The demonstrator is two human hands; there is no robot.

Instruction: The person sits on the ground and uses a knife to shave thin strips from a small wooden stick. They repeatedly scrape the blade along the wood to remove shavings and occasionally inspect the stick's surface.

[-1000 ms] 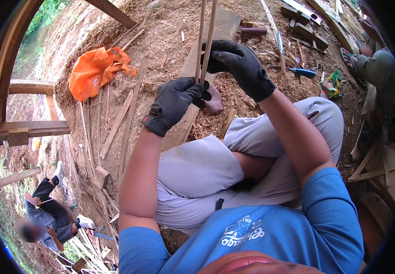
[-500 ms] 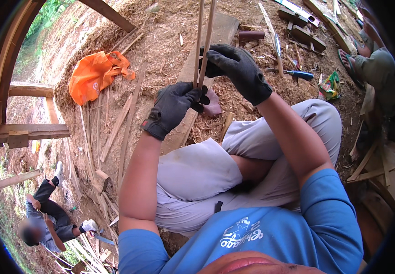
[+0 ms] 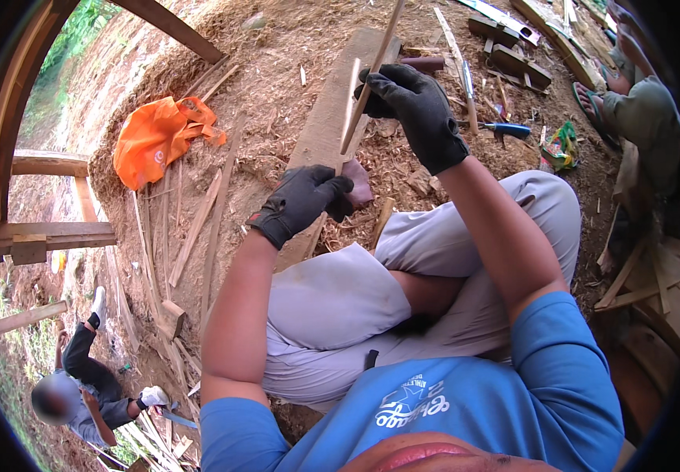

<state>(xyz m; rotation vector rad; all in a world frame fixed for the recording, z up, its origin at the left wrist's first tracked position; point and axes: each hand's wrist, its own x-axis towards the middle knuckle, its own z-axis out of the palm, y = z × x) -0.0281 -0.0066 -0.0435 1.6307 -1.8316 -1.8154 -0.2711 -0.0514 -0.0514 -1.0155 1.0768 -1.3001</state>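
Observation:
My left hand (image 3: pixel 300 200), in a black glove, is closed round the lower end of a thin wooden strip (image 3: pixel 351 102) that points up and away. In my gloved right hand (image 3: pixel 420 110) a second slender wooden stick (image 3: pixel 379 59) is pinched between thumb and fingers, tilted with its lower end above the left hand. Both hands are over a long flat plank (image 3: pixel 318 138) on the ground. Close by the left fingers lies a dull pink piece of sheet or cloth (image 3: pixel 360 182), partly hidden.
An orange bag (image 3: pixel 155 145) lies left among narrow wood offcuts. A blue-handled tool (image 3: pixel 510 128) and wooden blocks (image 3: pixel 519 65) lie at the right, near another person's sandalled foot (image 3: pixel 591 106). A second person (image 3: pixel 92 385) sits at lower left. Shavings cover the ground.
The two sticks, held side by side before, are now apart. The right hand has lifted and tilted its stick, while the left hand has lowered slightly with the other.

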